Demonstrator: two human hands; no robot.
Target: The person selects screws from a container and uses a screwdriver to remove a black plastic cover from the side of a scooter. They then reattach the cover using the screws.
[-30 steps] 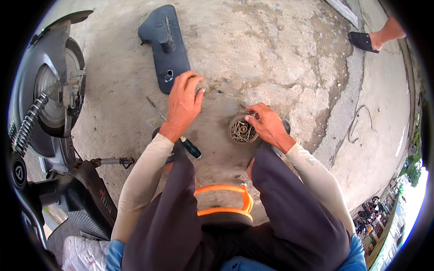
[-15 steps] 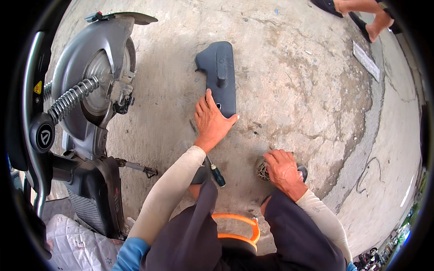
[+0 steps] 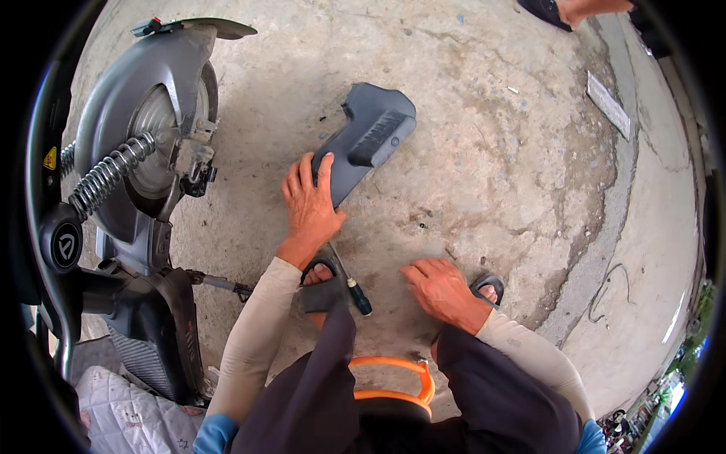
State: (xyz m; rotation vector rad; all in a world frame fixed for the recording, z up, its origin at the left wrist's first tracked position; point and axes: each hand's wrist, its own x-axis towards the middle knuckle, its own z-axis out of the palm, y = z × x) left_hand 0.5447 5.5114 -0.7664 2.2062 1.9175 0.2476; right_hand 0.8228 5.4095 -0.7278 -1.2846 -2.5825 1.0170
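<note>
A dark grey moulded plastic cover (image 3: 378, 132) lies at an angle on the concrete, its far end toward the right. My left hand (image 3: 311, 204) grips the near end, fingers over the left edge and thumb by the near corner. Below that hand, a screwdriver (image 3: 358, 295) with a dark handle rests on the floor beside my left foot. My right hand (image 3: 446, 291) is low between my knees, its fingers bent and bunched together. What lies under its palm is hidden.
On the left stands a scooter or e-bike with a grey wheel cover (image 3: 113, 113) and a coil spring (image 3: 113, 174). An orange-framed seat (image 3: 389, 362) is between my legs. A quilted cloth (image 3: 132, 412) lies lower left. Another person's foot (image 3: 556, 11) shows at top right.
The plastic cover has turned clockwise, its near end shifting left with my left hand. My right hand has moved left, and the round holder of small metal pieces beside it no longer shows.
</note>
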